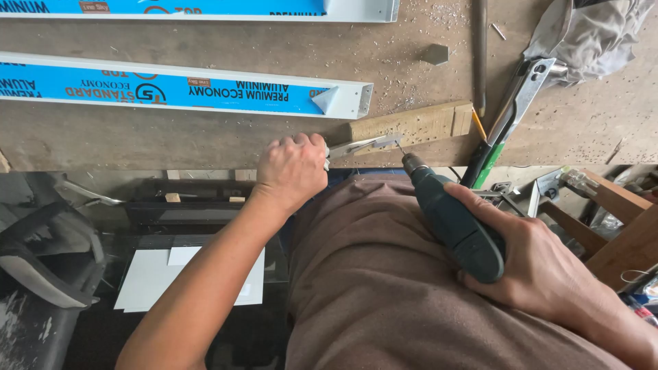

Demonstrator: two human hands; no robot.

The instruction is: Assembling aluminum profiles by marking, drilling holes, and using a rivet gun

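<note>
My left hand is clenched at the near edge of the wooden workbench, gripping a small silvery metal bracket that juts to the right. A wooden block lies just behind the bracket. My right hand holds a dark green power drill. Its thin bit points up at the bracket's right tip, touching or almost touching it.
Two long aluminium profiles with blue protective film lie across the bench at the left. A metal hand tool with green grips, a pencil, a grey cloth and metal shavings sit at the right. Wooden frames and clutter stand below the bench.
</note>
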